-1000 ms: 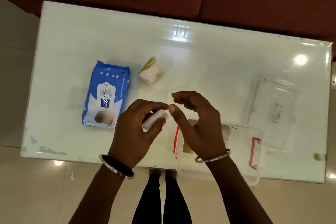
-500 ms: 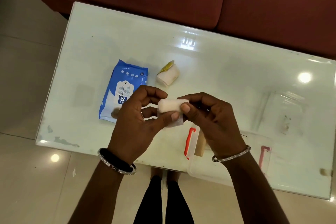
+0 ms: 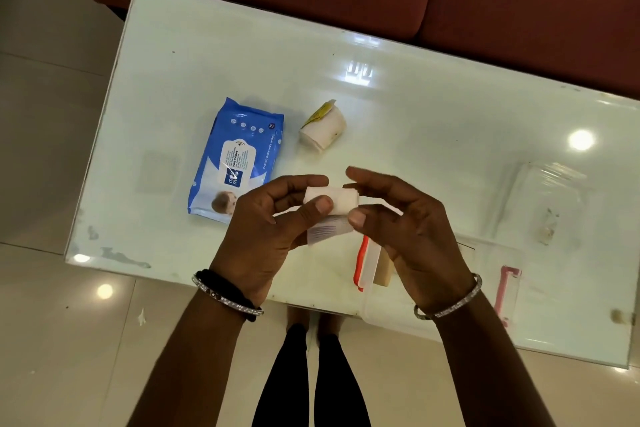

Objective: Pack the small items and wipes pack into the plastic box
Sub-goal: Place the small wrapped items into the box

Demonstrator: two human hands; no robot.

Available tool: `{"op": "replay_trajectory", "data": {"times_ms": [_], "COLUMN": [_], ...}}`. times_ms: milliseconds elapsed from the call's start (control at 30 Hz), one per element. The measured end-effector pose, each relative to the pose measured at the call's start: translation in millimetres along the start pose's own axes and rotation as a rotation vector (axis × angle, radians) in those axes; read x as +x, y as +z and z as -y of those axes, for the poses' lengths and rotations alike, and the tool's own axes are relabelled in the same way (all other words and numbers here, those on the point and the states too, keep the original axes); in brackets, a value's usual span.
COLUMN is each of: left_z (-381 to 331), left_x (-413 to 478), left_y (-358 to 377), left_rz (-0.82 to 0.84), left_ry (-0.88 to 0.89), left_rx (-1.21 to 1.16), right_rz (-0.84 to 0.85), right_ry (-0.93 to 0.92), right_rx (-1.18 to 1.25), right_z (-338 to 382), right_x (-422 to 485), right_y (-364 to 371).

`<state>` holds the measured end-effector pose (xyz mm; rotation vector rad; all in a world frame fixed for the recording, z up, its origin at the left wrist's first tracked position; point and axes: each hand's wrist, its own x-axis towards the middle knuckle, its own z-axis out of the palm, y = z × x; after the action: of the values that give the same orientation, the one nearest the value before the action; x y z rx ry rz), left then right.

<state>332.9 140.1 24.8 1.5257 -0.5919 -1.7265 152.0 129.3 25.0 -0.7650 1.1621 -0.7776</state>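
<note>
So the blue wipes pack [image 3: 235,158] is lying flat on the left part of the glossy white bench [image 3: 433,135], soft crinkly plastic with a white label flap, not packed yet. Just right of it a small white roll with a yellow wrapper end [image 3: 322,126] is sitting on its side, also waiting its turn.

In the middle, the left hand [image 3: 263,236] is pinching a small white gauze-like roll [image 3: 330,199] between thumb and fingers, held up above the bench. Looks soft and fibrous, stubby cylinder shape, with a papery flap [image 3: 327,230] hanging under it. The right hand [image 3: 412,229] is working on the roll's right end; its thumb and a fingertip are touching the roll and flap while the other fingers are spread loose, so that grip is light, more fiddling than holding. My guess is they're tidying the loose end before it goes in.

Further right, partly under the right wrist, the clear plastic box [image 3: 485,288] is sitting open near the front edge, hard see-through plastic with red clips. Something tan and blocky [image 3: 384,270] is seemingly already inside. The clear lid [image 3: 543,204] is lying apart behind it.

So I'd say roughly one item in, three to go, plus closing up.
</note>
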Motion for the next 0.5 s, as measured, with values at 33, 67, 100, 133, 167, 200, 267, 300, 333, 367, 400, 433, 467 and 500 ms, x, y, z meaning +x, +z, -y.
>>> {"op": "replay_trajectory", "data": {"times_ms": [33,67,100,133,167,200,267,300,333,367,400,433,467,500], "left_z": [0,1,1,1,1,2,3,4,4,4,4,4,4,4], "left_x": [0,0,-1,-1,-1,-1,-1,-1,0,0,1,1,1,2], "left_y": [0,0,1,2,4,6,8,9,10,11,12,13,13,14], "left_rz": [0.006,0.017,0.034,0.053,0.069,0.078,0.081,0.074,0.058,0.039,0.025,0.024,0.035,0.052], "left_ry": [0.016,0.031,0.041,0.045,0.045,0.043,0.032,0.018,-0.004,-0.036,-0.077,-0.120,-0.155,-0.182], "left_rx": [0.022,0.037,0.045,0.048,0.046,0.042,0.015,-0.003,-0.017,-0.029,-0.041,-0.052,-0.057,-0.056], "right_rz": [0.002,-0.005,-0.018,-0.032,-0.043,-0.052,-0.086,-0.107,-0.125,-0.137,-0.145,-0.146,-0.140,-0.132], "right_ry": [0.052,0.096,0.128,0.143,0.142,0.128,0.085,0.067,0.054,0.046,0.038,0.026,0.010,-0.007], "right_rx": [0.048,0.070,0.060,0.023,-0.025,-0.066,-0.097,-0.084,-0.066,-0.056,-0.062,-0.082,-0.109,-0.131], "right_z": [0,0,1,1,0,-1,-3,-4,-4,-5,-6,-6,-7,-8], "right_x": [0,0,0,0,1,2,3,3,3,2,2,2,2,1], "right_y": [0,0,0,1,3,4,4,2,0,-2,-6,-8,-9,-10]}}
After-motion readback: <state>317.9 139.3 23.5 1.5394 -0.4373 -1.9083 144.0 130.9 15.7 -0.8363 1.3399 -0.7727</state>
